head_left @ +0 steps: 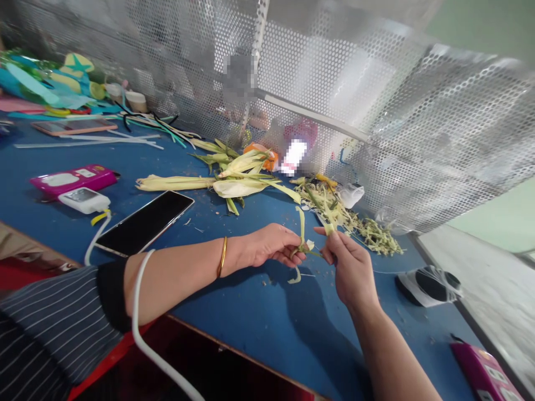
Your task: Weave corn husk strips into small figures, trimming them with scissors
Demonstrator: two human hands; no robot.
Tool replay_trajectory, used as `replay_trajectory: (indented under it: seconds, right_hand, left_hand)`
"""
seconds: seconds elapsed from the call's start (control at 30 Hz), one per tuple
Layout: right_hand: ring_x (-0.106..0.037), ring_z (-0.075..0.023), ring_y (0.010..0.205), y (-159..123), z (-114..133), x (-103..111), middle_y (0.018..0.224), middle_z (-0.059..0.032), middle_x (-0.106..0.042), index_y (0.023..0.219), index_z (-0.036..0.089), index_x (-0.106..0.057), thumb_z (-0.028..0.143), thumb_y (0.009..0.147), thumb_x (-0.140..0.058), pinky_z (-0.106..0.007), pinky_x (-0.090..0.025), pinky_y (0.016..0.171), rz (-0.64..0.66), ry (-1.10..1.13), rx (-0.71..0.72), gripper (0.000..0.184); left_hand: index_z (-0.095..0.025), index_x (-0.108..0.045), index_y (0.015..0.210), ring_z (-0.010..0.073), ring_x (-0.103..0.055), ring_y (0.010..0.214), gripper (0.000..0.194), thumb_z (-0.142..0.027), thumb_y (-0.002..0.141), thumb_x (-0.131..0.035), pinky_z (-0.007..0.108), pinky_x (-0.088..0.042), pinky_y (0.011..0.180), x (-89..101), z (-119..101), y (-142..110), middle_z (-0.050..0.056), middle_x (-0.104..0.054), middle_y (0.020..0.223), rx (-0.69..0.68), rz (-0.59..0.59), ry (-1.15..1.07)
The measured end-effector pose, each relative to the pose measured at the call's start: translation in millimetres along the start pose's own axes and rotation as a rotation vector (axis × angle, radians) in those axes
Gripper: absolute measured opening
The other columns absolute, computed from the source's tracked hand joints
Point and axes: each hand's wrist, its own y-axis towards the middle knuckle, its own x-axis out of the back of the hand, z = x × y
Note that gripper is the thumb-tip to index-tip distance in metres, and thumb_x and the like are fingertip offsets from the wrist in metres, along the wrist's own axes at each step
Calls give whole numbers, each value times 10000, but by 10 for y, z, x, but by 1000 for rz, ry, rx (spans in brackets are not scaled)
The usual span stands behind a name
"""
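Note:
My left hand [276,245], with a gold bangle on its wrist, is closed on a small bundle of corn husk [308,245]. One narrow husk strip [302,220] stands up from its fingertips, and a curled piece hangs below. Across from it, my right hand [354,273] pinches a pale green husk strip [330,229] between thumb and fingers. A thin thread appears to run from the right hand's side to a black-and-white spool [429,287]. Behind both hands lie whole dry corn husks [238,186] and a heap of shredded husk strips [326,203].
A black phone [146,223], a white device on a cable [84,199] and a magenta box [75,179] lie left. Another magenta box [487,370] sits front right. Perforated metal mesh [309,61] rises behind the blue table [251,328]. Coloured craft items [62,83] crowd the far left.

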Motion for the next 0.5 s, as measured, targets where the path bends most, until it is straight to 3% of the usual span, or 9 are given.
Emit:
replay_trajectory:
  seconds: [0.13,0.27,0.37,0.5]
  right_hand:
    - [-374,-101,517,6,8,-3,532,36,-464,756,175,-718,480,873,-605,-279,-287,555,-61,147,-2,345]
    - [-413,-112,534,20,-9,9,535,18,-501,635,173,-672,450,853,-627,-279,-319,554,-55,95,-22,355]
    - [-465,-118,572,33,-32,15,615,6,-569,690,173,-684,412,828,-655,-270,-374,569,54,-57,1,278]
    - [-490,-113,544,30,-49,0,697,12,-622,948,190,-657,385,835,-631,-256,-408,533,122,-163,47,226]
  left_hand:
    - [-114,-684,701,108,-619,550,100,-181,739,-620,227,-532,582,13,43,36,45,-691,651,10,21,24]
    - [-119,-671,691,113,-627,556,88,-191,730,-637,237,-538,587,30,69,58,49,-695,662,-19,19,22]
    - [-116,-672,719,121,-636,562,83,-194,733,-646,255,-544,603,40,67,59,59,-701,679,-41,5,7]
    - [-108,-689,761,128,-643,580,123,-220,709,-696,264,-545,633,39,54,47,65,-700,686,-61,8,-25]
